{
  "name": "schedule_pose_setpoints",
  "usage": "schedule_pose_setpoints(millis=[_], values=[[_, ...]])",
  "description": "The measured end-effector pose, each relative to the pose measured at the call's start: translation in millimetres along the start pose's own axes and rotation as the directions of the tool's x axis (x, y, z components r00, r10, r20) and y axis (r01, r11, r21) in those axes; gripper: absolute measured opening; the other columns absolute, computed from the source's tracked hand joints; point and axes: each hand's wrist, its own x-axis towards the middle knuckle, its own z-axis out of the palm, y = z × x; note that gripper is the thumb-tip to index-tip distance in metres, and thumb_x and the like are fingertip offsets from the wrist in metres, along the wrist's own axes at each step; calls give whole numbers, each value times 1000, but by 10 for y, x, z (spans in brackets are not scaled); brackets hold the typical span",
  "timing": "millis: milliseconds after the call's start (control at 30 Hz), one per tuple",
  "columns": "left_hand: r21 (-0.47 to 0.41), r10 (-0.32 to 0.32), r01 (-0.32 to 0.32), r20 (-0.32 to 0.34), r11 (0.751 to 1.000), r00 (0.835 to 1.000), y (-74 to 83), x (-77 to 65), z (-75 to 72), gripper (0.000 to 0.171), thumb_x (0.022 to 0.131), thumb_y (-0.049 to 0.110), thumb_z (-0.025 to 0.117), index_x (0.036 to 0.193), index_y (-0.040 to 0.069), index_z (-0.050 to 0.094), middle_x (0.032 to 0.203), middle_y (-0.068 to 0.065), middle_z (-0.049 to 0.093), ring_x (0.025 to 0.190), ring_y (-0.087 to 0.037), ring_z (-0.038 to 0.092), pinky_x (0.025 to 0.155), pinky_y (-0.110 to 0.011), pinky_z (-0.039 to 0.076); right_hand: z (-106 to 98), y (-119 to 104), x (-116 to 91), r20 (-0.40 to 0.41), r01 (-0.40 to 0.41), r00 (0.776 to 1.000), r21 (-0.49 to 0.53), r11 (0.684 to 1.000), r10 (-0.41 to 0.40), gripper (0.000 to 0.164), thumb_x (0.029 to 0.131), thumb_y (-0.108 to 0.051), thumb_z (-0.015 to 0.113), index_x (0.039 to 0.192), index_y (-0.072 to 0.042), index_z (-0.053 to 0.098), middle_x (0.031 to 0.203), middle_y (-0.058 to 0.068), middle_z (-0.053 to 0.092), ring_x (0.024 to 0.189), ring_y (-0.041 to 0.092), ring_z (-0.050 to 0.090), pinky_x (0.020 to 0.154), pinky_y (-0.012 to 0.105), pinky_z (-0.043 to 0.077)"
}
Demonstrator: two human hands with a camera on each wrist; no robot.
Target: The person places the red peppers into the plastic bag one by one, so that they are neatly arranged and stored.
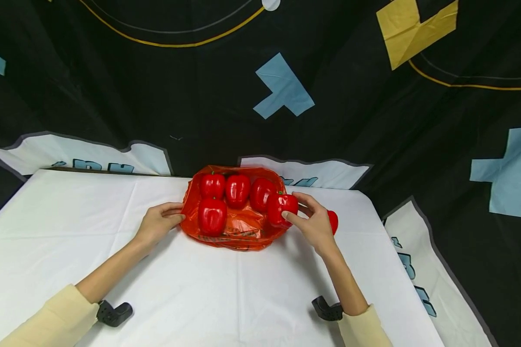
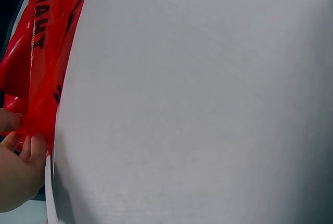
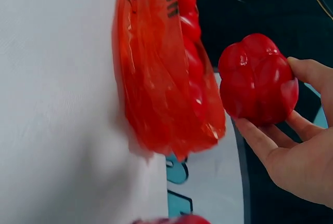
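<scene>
A red plastic bag [image 1: 243,241] lies opened out on the table, with several red bell peppers [image 1: 212,217] inside it. At its left side, my left hand [image 1: 158,224] pinches the rim between thumb and fingers; dark printed letters show on the bag [image 2: 44,78] in the left wrist view. My right hand [image 1: 312,221] grips another red bell pepper [image 1: 281,209] at the bag's right edge. In the right wrist view this bell pepper [image 3: 257,81] is held by the fingertips, raised beside the bag, its lobed end towards the camera.
One more red bell pepper [image 1: 333,221] sits on the white-covered table [image 1: 191,299] to the right, partly hidden behind my right hand. A black cloth [image 1: 199,106] with blue and yellow shapes hangs behind the table. Black wrist mounts [image 1: 114,314] project from both forearms.
</scene>
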Motion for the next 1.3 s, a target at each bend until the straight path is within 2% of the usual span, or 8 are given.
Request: schedule_pose_setpoints(millis=[267,433,733,1067,1300], values=[[-5,6,-6,6,1000,1000,20,7,4,41,97,4,59,135,-12,53,124,-31,60,91,-5,64,82,-22,55,240,24,142,43,-17,999,27,999,16,58,83,-16,81,136,-14,58,135,7,57,121,28,54,86,46,57],[0,3,-3,6,1000,1000,29,14,7,41,97,5,59,135,-12,53,123,-30,60,92,-7,65,83,-22,55,393,89,198,47,-47,998,-6,999,47,58,82,-18,82,136,-17,59,136,7,57,123,28,53,87,45,56],[7,-8,8,-2,1000,1000,25,11,4,41,97,5,60,135,-11,54,124,-29,61,93,-8,63,82,-23,56,644,183,226,83,-61,994,-44,997,65,56,84,-18,81,135,-16,60,135,7,57,122,30,54,90,44,55],[-8,-30,30,8,1000,1000,26,8,5,43,98,7,59,138,-10,51,126,-29,60,101,-22,63,83,-24,56,813,253,202,122,-66,990,-67,996,74,54,84,-19,81,135,-15,60,135,8,56,122,31,55,87,43,57],[-11,-36,37,7,999,999,42,4,5,43,98,6,59,138,-10,52,126,-29,60,101,-21,63,83,-24,56,874,259,214,130,-66,988,-115,991,81,56,84,-20,81,135,-16,59,133,7,57,121,30,54,85,43,57]])
